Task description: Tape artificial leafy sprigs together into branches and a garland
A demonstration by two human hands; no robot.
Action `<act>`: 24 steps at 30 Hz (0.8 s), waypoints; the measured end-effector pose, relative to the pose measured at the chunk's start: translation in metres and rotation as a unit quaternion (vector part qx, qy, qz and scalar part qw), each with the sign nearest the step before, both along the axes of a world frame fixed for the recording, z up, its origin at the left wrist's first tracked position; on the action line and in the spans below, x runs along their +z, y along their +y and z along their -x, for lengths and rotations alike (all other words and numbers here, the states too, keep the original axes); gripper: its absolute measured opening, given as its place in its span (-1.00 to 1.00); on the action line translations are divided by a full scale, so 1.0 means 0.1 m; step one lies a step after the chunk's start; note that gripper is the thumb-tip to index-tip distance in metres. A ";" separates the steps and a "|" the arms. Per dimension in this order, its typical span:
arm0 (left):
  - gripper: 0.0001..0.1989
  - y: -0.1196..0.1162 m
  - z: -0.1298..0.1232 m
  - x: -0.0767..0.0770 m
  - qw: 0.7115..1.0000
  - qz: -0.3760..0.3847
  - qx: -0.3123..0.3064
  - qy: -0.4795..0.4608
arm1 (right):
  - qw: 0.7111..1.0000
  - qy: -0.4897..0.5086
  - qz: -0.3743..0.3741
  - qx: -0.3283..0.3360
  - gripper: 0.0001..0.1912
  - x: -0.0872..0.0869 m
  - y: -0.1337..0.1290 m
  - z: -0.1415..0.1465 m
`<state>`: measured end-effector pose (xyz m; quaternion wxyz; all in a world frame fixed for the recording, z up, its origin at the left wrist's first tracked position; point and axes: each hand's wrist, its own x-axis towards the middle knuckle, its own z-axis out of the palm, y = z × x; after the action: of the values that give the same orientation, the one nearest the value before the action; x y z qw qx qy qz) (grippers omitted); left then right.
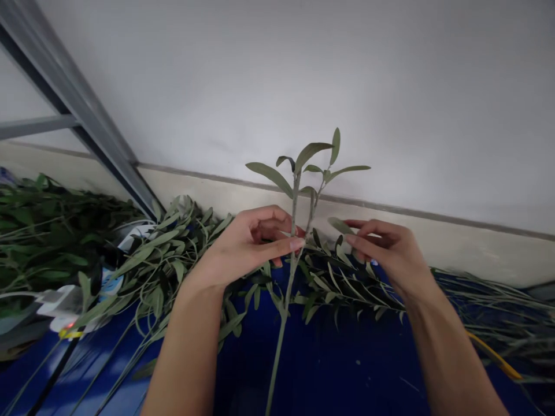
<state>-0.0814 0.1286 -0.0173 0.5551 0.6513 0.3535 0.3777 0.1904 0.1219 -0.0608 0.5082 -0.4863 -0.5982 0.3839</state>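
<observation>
A slender branch with narrow grey-green leaves, like an olive sprig, stands upright in front of me, its leafy tip rising above my hands. My left hand is curled around the stem just below the upper leaves, with the fingertips reaching across it. My right hand is to the right of the stem, and its fingertips pinch a narrow leaf. The fingers hide part of the stem.
Heaps of cut leafy branches lie across a dark blue surface, with darker foliage at the left. A white plastic bag and a yellow strap lie among them. Behind are a pale wall and a grey metal beam.
</observation>
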 end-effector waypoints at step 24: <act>-0.82 0.02 -0.97 -0.27 0.994 0.058 -0.091 0.021 | 0.986 -0.137 -0.093 0.017 -0.93 0.16 -0.45 -0.87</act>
<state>0.0152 0.1306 -0.0438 0.6162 0.6556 0.3257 0.2904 0.2773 0.0771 -0.0445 0.4579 -0.4742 -0.7038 0.2648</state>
